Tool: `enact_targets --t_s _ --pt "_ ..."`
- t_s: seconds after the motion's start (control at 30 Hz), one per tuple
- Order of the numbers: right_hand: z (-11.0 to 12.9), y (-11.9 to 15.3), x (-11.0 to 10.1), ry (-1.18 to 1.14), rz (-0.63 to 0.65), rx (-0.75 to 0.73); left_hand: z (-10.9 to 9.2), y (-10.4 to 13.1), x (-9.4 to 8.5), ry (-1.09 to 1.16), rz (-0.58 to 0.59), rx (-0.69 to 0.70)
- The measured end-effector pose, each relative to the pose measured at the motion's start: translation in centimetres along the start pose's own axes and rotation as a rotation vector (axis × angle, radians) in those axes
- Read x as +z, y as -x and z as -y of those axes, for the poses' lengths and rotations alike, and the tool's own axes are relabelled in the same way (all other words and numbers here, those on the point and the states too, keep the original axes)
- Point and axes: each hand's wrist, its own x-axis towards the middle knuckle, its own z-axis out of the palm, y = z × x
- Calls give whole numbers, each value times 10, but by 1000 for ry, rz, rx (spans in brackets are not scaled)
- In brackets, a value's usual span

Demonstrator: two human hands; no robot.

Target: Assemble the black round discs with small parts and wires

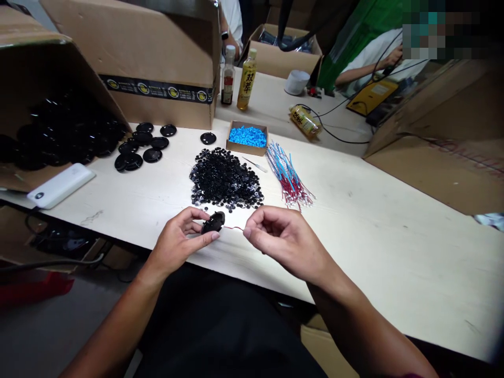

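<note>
Your left hand (183,236), low and centre-left in the frame, has its fingers curled around the edge of a black round cover (212,222), thumb below and fingertips above. Your right hand (281,233), just right of it, has its fingers pinched together on a thin red wire (233,228). The cover is raised in front of you and tilted, its oval outline slanting from lower left to upper right; the wire runs nearly level from its right edge to your right fingertips.

Just beyond your hands, a pile of small black discs (226,178) spreads over the middle of the tabletop (378,236). A bundle of wires (287,176), blue and white above, red below, lies to its right, and a white power bank (62,185) at the left. Past the pile, a small cardboard tray (247,148) holds blue pieces (248,135), a thin tool (255,165) lying before it.

At the left, an open carton (27,50) is heaped with black covers (59,131), more lying loose outside. Behind stands a taped carton (153,58), its contents hidden. Farther back are two upright bottles (247,81), one tipped bottle (305,121) and a carton of dark items (275,60).
</note>
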Motion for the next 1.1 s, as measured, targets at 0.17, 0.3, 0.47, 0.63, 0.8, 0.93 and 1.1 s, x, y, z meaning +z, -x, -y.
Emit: enact_targets --t_s 0.17,0.3,0.47,0.63,0.8,0.93,1.1 --pt "4 6 -6 -37 10 -21 -3 8 0 108 28 -12" --pt "5 14 -14 -56 10 -48 -8 16 1 203 35 -15" --pt "7 27 -25 -85 12 -74 -21 30 4 281 -17 -24" --pt "7 42 -33 -116 24 -117 -33 45 13 273 -76 0" --pt "5 56 -37 -167 45 -150 -43 58 25 247 -119 42" --pt "4 64 -40 -183 69 -184 -51 68 34 195 -163 88" --pt "0 68 -44 -173 76 -213 -56 80 42 124 -223 148"
